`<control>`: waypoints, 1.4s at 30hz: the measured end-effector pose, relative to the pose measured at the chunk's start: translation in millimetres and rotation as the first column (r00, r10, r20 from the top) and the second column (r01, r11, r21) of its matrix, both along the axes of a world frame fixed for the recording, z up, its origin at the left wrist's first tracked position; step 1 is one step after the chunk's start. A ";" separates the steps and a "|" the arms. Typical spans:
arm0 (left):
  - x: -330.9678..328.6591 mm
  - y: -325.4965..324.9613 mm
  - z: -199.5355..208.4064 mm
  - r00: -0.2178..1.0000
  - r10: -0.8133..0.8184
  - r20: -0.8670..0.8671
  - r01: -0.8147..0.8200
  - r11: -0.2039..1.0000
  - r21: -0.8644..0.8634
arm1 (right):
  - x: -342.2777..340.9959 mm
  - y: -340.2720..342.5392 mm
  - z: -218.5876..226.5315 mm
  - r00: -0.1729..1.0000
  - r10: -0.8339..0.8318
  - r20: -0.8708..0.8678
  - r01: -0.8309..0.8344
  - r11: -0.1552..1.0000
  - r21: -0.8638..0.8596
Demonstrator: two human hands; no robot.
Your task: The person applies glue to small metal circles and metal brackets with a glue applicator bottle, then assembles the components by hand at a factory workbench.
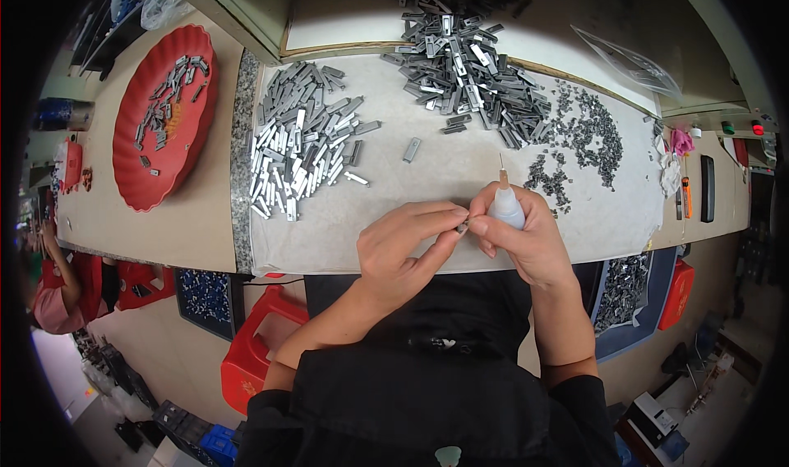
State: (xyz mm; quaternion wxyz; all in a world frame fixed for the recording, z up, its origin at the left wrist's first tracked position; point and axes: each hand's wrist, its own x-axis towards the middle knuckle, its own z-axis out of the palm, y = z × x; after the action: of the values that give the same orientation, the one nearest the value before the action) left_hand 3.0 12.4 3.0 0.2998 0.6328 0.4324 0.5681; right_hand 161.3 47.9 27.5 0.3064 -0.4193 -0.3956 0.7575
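Observation:
Close to the table's front edge, my left hand is closed, pinching a small grey metal part that the fingers mostly hide. My right hand is wrapped round a white needle-tip bottle, its thin needle pointing up and away from me. The right thumb and fingertip meet the left fingertips at the small part. Beyond the hands, one flat grey metal piece with a slot lies alone on the white sheet. Right of the bottle are loose tiny dark metal parts.
Rectangular metal pieces lie in a pile at the left and a heap at the back. More tiny parts spread to the right. A red scalloped tray stands far left. An orange-handled tool lies far right; a red stool is below.

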 end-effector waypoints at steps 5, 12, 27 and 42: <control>1.0 0.0 -2.1 0.999 0.023 -0.039 -0.021 0.999 0.042 | -0.9 -3.8 -2.1 0.999 -0.028 -0.036 0.028 1.000 0.003; 2.5 0.2 -3.1 0.991 0.056 0.126 -0.040 0.991 -0.126 | -9.7 -10.7 -1.1 0.904 -0.294 0.312 -0.015 0.706 0.708; -8.5 3.1 1.6 0.966 -0.086 0.245 0.152 0.952 -0.267 | -4.2 -11.8 15.2 0.930 -0.225 0.290 -0.017 0.763 0.647; -5.8 4.0 7.4 0.997 -0.059 -0.043 0.053 0.989 -0.138 | 0.1 -10.2 12.0 0.923 -0.170 0.344 -0.103 0.753 0.650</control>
State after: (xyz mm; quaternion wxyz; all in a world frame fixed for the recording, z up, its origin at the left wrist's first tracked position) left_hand -2.8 16.4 10.4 0.3482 0.6357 0.4593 0.5135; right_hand 161.4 37.7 39.5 0.3644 -0.4313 -0.6801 0.4676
